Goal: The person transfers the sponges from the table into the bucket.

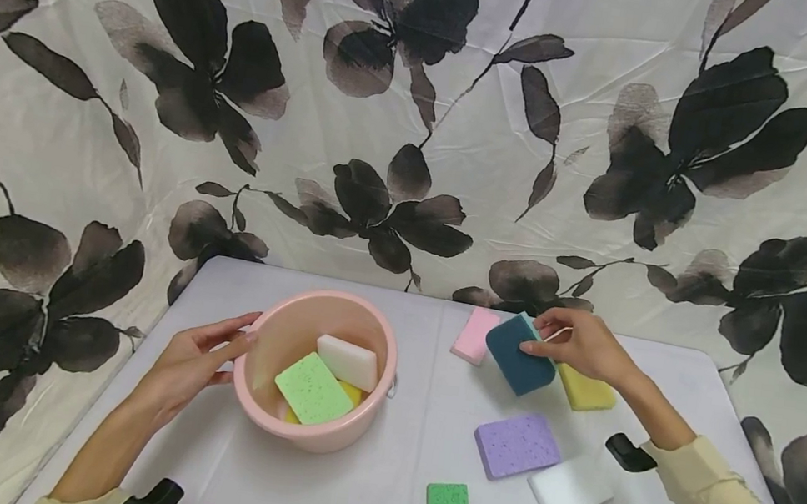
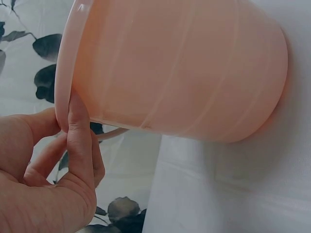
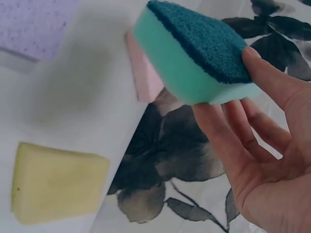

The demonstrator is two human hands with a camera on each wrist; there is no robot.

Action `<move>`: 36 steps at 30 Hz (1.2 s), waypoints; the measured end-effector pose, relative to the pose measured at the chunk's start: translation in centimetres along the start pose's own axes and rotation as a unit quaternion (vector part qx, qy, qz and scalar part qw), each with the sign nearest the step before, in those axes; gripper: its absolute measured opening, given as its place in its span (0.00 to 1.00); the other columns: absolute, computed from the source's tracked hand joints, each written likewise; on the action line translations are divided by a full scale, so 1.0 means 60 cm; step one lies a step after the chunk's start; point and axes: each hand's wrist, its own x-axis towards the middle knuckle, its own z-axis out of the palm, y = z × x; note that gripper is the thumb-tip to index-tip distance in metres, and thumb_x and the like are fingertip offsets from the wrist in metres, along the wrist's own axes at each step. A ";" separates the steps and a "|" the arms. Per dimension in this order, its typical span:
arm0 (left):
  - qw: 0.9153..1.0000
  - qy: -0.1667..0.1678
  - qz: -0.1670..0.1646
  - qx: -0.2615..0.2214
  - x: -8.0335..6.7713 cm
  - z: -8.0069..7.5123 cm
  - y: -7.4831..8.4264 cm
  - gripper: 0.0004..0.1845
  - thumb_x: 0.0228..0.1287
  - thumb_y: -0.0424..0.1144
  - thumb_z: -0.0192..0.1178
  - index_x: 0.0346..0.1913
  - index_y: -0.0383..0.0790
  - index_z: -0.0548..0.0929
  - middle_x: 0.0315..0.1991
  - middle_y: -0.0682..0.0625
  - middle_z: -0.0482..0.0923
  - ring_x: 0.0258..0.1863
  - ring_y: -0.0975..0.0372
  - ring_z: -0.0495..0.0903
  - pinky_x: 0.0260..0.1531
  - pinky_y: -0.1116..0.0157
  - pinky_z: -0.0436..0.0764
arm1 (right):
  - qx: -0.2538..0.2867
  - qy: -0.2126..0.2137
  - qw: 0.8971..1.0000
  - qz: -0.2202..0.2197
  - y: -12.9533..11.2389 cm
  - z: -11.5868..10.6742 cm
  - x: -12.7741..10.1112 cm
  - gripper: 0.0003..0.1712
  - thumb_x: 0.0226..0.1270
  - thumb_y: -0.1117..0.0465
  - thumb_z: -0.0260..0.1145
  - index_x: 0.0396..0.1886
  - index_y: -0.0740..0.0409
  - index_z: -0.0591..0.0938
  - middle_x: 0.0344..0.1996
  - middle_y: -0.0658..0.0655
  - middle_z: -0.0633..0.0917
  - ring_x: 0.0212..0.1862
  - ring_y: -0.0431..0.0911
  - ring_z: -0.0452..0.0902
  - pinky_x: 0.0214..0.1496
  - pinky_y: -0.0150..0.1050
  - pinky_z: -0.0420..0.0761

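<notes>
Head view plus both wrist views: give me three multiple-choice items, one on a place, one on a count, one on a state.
1. Where is the green speckled sponge?
A. in the bucket
B. on the table
C. in the right hand

2. How many white sponges lie on the table outside the bucket?
A. none
B. two
C. four

3. What is the right hand doing?
A. resting flat
B. holding the blue sponge
C. holding the bucket

Answers: 1 A, it lies inside beside a white sponge. 2 B, both sit near the front right. 3 B, thumb and fingers pinch it off the table.
</notes>
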 end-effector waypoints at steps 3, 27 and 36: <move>1.000 0.002 -0.004 0.003 0.000 0.002 0.003 0.37 0.70 0.55 0.66 0.77 0.46 0.69 0.60 0.44 0.74 0.43 0.71 0.80 0.41 0.69 0.86 | 0.018 0.000 1.000 0.000 -0.008 -0.006 0.005 0.20 0.60 0.59 0.79 0.46 0.67 0.84 0.36 0.58 0.84 0.39 0.50 0.85 0.37 0.36 0.86; 1.000 0.007 -0.006 0.010 0.000 0.009 0.007 0.36 0.72 0.53 0.65 0.77 0.46 0.69 0.59 0.44 0.75 0.42 0.70 0.80 0.41 0.69 0.86 | 0.155 -0.048 0.987 0.013 -0.094 -0.013 0.044 0.21 0.64 0.60 0.77 0.50 0.69 0.82 0.34 0.59 0.85 0.37 0.47 0.85 0.42 0.45 0.89; 1.000 0.006 0.006 0.013 -0.003 0.006 -0.001 0.36 0.72 0.54 0.64 0.77 0.45 0.69 0.56 0.45 0.76 0.42 0.69 0.81 0.42 0.69 0.86 | 0.181 -0.061 0.982 0.001 -0.145 0.013 0.065 0.22 0.65 0.61 0.76 0.52 0.71 0.81 0.35 0.59 0.85 0.37 0.48 0.85 0.43 0.48 0.89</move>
